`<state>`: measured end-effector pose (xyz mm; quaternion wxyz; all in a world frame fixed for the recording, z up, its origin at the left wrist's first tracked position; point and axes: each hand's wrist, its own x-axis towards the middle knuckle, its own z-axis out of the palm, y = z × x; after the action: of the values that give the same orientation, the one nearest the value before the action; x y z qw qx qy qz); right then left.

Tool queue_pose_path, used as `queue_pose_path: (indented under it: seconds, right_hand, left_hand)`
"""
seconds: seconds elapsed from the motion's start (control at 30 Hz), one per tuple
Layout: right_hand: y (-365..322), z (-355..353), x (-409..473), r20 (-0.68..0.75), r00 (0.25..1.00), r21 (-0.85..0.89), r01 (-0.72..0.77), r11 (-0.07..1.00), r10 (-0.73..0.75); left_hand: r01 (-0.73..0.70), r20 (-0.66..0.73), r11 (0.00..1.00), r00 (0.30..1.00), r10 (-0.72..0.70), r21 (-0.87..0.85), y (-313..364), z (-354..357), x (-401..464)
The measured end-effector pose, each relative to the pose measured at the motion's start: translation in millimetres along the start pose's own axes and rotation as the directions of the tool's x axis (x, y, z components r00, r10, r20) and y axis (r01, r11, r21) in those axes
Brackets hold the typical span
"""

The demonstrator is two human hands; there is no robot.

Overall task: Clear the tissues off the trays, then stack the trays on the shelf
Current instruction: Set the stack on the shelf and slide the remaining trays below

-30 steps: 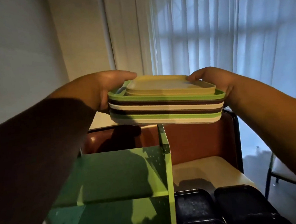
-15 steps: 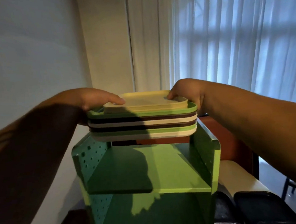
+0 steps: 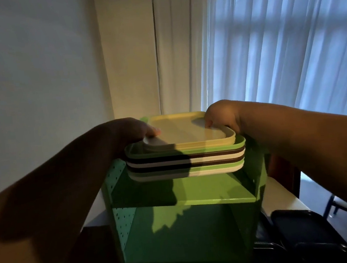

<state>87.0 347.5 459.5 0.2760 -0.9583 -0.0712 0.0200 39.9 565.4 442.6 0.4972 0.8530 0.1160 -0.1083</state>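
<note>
A stack of trays [image 3: 192,159], with green, brown and white layers and a pale yellow tray on top, hangs just above the top tier of the green metal shelf [image 3: 217,200]. My left hand [image 3: 132,131] grips the stack's left end, thumb on the yellow tray. My right hand [image 3: 222,116] grips the right end, fingers curled over the rim. No tissue shows on the top tray. The undersides of the trays and my fingers beneath them are hidden.
The shelf has perforated side walls and lower tiers [image 3: 178,237]. A white wall stands on the left, sheer curtains [image 3: 288,56] on the right. Dark chair seats [image 3: 305,231] and a white table [image 3: 280,197] sit at the lower right.
The tray stack has come lower and nearer to the shelf's top tier, and it now sits centred between the side walls. Both hands keep their hold.
</note>
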Motion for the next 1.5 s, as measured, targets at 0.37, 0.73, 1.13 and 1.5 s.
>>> queue_pose_path:
  seconds: [0.37, 0.73, 1.13, 1.5]
  right_hand:
    - [10.4, -5.1, 28.2, -0.071, 0.997, 0.1, -0.002, 0.995, 0.009]
    - [10.8, 6.9, 23.2, 0.096, 0.995, -0.257, 0.02, 0.966, 0.005]
    - [9.3, 22.5, 14.1, 0.308, 0.944, -0.402, 0.017, 0.916, 0.118]
    - [5.6, 30.0, 33.2, 0.216, 0.976, -0.619, 0.146, 0.771, -0.012]
  left_hand:
    - [-0.063, -0.087, 0.998, 0.994, 0.064, 0.011, 11.3, 13.2, 9.3]
    - [0.066, -0.05, 0.975, 0.997, -0.057, 0.212, 20.4, 19.2, 11.4]
    - [0.12, -0.033, 0.986, 0.993, -0.117, 0.112, -1.4, 25.5, 14.3]
    - [0.079, -0.051, 0.979, 0.996, -0.071, 0.189, 6.6, 46.3, 19.4]
